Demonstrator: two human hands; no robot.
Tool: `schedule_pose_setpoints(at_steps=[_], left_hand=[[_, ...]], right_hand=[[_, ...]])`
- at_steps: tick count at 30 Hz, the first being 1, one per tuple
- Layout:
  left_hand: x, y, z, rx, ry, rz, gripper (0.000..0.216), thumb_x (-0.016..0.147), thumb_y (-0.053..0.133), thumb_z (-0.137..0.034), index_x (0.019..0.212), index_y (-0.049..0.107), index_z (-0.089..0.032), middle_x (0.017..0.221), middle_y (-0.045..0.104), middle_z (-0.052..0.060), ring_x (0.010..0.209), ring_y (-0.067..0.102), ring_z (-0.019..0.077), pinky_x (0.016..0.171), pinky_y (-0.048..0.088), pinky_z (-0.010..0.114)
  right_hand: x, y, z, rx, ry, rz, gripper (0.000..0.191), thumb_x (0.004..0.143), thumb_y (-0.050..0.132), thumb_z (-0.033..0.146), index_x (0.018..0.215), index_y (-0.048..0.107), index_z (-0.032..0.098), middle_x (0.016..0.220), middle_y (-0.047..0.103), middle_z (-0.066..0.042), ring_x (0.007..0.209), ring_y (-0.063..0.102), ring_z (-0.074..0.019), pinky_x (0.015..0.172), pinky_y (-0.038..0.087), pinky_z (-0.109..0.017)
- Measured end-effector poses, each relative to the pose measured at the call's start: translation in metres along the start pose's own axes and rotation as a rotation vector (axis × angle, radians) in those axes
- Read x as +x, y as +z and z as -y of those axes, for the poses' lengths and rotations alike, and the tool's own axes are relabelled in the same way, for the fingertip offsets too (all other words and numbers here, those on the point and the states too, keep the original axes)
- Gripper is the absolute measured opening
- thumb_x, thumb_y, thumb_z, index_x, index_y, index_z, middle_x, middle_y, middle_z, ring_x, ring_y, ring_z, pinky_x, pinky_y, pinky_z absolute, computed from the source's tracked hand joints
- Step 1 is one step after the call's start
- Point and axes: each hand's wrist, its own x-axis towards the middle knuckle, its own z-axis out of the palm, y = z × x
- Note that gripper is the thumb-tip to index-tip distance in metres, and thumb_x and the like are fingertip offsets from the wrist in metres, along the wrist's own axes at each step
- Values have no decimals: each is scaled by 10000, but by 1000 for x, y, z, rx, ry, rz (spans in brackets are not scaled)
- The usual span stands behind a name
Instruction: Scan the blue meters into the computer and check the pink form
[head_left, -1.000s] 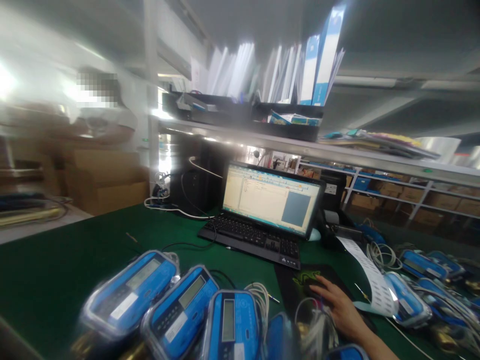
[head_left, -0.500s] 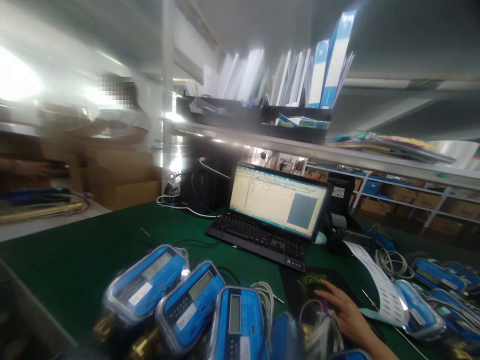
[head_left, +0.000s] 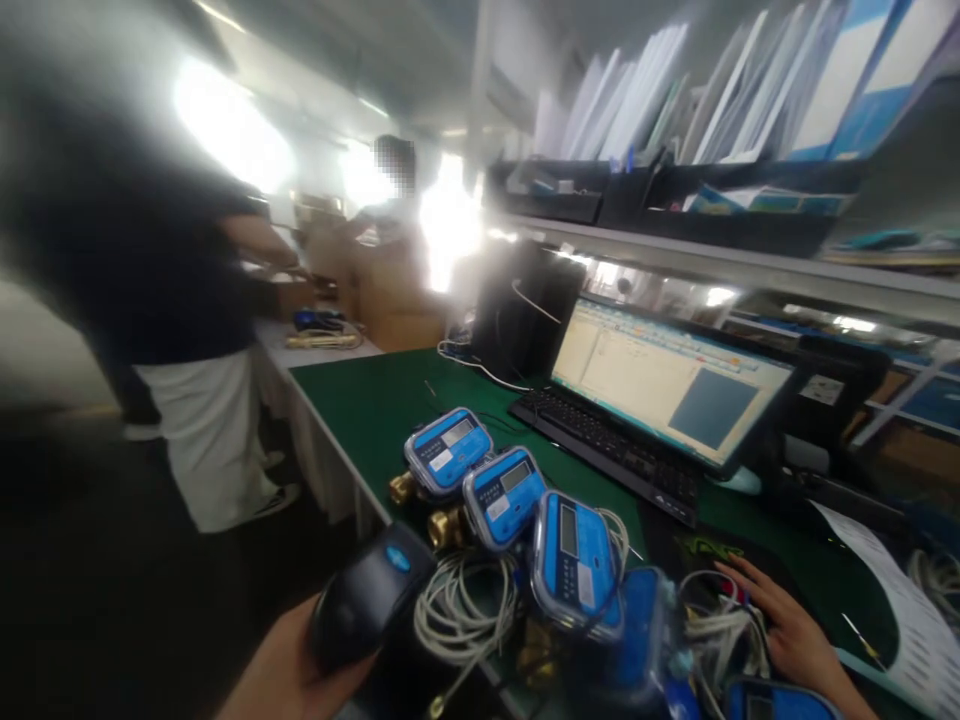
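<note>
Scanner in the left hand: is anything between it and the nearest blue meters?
Only a coil of white cable lies between the scanner in the left hand and the blue meters; nothing covers their faces.

Left hand [head_left: 289,672] raised at lower frame, fingers curled closed; right hand [head_left: 787,630] rests flat, fingers extended.

A black handheld scanner [head_left: 369,598] with a blue button on top is sitting in the left hand [head_left: 289,672], tilted toward the blue meters [head_left: 510,500] lying in a row on the green table.
</note>
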Motion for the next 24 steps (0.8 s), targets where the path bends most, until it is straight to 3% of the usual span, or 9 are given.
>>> schedule_pose_setpoints(at_steps=[3, 6, 11, 15, 24], left_hand=[[6, -7, -21, -33, 23, 72, 277, 769, 659, -340, 918, 520, -152, 824, 612, 17, 735, 564, 177, 658, 489, 216], [14, -12, -37, 99, 128, 108, 156, 770, 611, -236, 873, 525, -157, 810, 580, 0, 706, 528, 151, 649, 448, 216], [21, -14, -38, 261, 268, 155, 201, 715, 512, -59, 882, 506, -170, 874, 544, -2, 779, 517, 134, 722, 404, 232], [24, -14, -40, 260, 266, 167, 242, 694, 509, -43, 898, 510, -173, 884, 543, 1, 788, 516, 134, 735, 401, 237], [27, -14, -40, 252, 211, 185, 238, 708, 534, -64, 910, 515, -188, 909, 550, -13, 815, 529, 131, 750, 402, 236]], right_hand=[[-3, 7, -18, -20, -20, 12, 516, 842, 503, 488, 1306, 509, 263, 1403, 370, -31, 1203, 450, -286, 1015, 409, -415], [-5, 13, -34, -48, -32, 37, 557, 827, 519, 503, 1331, 479, 269, 1417, 348, -19, 1202, 450, -302, 1008, 418, -435], [-7, 18, -49, -71, -26, 79, 561, 855, 469, 519, 1365, 420, 291, 1434, 315, -9, 1217, 433, -300, 1000, 422, -466], [-9, 19, -53, -90, -19, 102, 561, 881, 437, 502, 1397, 360, 296, 1450, 279, -3, 1237, 410, -295, 1012, 406, -481], [-9, 21, -56, -99, -40, 86, 568, 858, 477, 506, 1375, 407, 285, 1438, 304, -22, 1219, 430, -301, 997, 419, -477]])
